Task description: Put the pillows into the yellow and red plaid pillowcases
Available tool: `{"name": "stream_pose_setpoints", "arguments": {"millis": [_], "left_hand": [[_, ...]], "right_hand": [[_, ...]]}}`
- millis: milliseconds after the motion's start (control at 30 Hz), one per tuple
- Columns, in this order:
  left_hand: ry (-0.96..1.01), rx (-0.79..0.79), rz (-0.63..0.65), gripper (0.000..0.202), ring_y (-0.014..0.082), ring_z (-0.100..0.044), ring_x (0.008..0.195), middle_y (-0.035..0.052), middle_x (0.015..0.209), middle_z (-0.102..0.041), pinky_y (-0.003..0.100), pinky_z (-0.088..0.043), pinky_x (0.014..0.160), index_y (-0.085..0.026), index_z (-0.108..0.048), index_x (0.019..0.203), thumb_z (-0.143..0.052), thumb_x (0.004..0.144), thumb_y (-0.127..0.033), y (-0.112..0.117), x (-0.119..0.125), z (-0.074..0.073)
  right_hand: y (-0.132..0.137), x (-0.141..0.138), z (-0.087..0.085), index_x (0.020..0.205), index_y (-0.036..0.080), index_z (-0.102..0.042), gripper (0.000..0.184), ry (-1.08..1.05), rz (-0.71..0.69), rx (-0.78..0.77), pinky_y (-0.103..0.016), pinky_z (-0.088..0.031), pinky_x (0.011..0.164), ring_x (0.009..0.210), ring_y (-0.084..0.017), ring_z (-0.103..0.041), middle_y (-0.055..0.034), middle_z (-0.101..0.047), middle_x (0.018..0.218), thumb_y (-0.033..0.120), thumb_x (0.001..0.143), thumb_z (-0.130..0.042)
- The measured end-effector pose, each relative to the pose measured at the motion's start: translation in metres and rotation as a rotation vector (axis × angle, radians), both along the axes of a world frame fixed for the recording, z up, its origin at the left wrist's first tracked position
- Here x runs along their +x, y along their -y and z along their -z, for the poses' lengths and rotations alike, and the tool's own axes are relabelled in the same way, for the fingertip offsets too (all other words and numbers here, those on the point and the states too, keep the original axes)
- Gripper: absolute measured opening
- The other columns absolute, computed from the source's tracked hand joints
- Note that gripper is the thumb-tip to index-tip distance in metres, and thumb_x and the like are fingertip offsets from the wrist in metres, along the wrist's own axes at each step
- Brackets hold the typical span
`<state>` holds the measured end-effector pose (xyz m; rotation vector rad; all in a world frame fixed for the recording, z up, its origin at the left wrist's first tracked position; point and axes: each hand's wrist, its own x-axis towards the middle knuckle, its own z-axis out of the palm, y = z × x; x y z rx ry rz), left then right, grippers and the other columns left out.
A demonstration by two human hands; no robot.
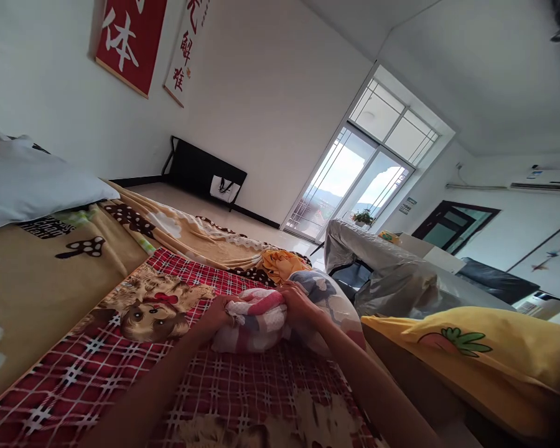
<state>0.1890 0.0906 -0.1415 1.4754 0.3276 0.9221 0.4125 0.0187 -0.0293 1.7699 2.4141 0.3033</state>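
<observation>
A bunched, soft checked cloth [256, 330] in pink, white and grey lies on a red plaid blanket [88, 367] with a puppy print. My left hand [220, 311] grips its left end, fingers closed round the fabric. At its right end my right hand [299, 303] is closed on the same cloth; some of its fingertips are hidden. Right behind my right hand sits a rounded grey-and-white patterned bundle [329, 298]. An orange crumpled cloth [280, 264] lies just beyond the two.
A tan mushroom-print blanket [116, 249] spreads underneath, with a white pillow [42, 180] at the left. To the right are a yellow carrot-print pillow [485, 342] and plastic-covered furniture [392, 280]. A black folded frame [200, 168] leans by the wall.
</observation>
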Motion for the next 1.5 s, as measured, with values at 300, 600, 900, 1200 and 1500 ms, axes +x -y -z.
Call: {"name": "stream_pose_setpoints", "arguments": {"millis": [300, 600, 900, 1200, 1500], "left_hand": [[0.064, 0.231, -0.147, 0.022, 0.025, -0.057, 0.101, 0.004, 0.104, -0.07, 0.036, -0.04, 0.091, -0.019, -0.048, 0.069, -0.057, 0.05, -0.016, 0.014, -0.027, -0.05], [-0.299, 0.841, -0.441, 0.057, 0.0264, -0.041, 0.131, 0.0109, 0.143, -0.046, 0.047, -0.02, 0.106, -0.02, -0.043, 0.126, -0.053, 0.07, -0.019, 0.038, -0.034, -0.07], [-0.455, 0.964, -0.481, 0.068, 0.0315, -0.038, 0.131, 0.0172, 0.139, -0.046, 0.05, -0.02, 0.107, -0.015, -0.041, 0.128, -0.061, 0.064, -0.028, 0.059, -0.007, -0.045], [-0.507, 1.0, -0.581, 0.04, 0.029, -0.049, 0.123, 0.0118, 0.129, -0.058, 0.053, -0.022, 0.103, -0.018, -0.056, 0.112, -0.043, 0.075, -0.009, 0.083, 0.01, -0.03], [-0.762, 0.978, -0.317, 0.07, 0.0292, -0.034, 0.137, 0.0146, 0.151, -0.034, 0.054, -0.03, 0.105, -0.015, -0.031, 0.144, -0.047, 0.076, -0.012, 0.096, 0.013, -0.042]], "right_hand": [[0.016, -0.014, -0.06, 0.085, 0.015, -0.064, 0.019, 0.058, -0.025, 0.049, -0.031, -0.035, 0.087, 0.09, -0.021, -0.055, -0.0077, -0.066, 0.092, 0.024, 0.069, -0.06], [0.051, 0.0, -0.086, 0.093, 0.013, -0.064, 0.026, 0.23, 0.162, 0.08, -0.034, -0.036, 0.082, 0.091, -0.025, -0.056, -0.0133, -0.065, 0.093, 0.025, 0.07, -0.058], [0.078, 0.01, -0.071, 0.142, 0.016, -0.038, 0.076, 0.179, 0.127, 0.048, -0.036, -0.035, 0.082, 0.097, -0.028, -0.056, -0.0117, -0.067, 0.105, 0.025, 0.068, -0.054], [0.098, -0.012, -0.071, 0.102, 0.02, -0.06, 0.034, 0.209, 0.167, -0.002, -0.031, -0.032, 0.069, 0.087, -0.026, -0.06, -0.009, -0.069, 0.091, 0.025, 0.069, -0.055], [0.115, 0.076, -0.056, 0.103, 0.022, -0.064, 0.034, 0.04, 0.431, 0.13, -0.029, -0.031, 0.067, 0.089, -0.026, -0.063, -0.0091, -0.071, 0.095, 0.022, 0.071, -0.052]]}}
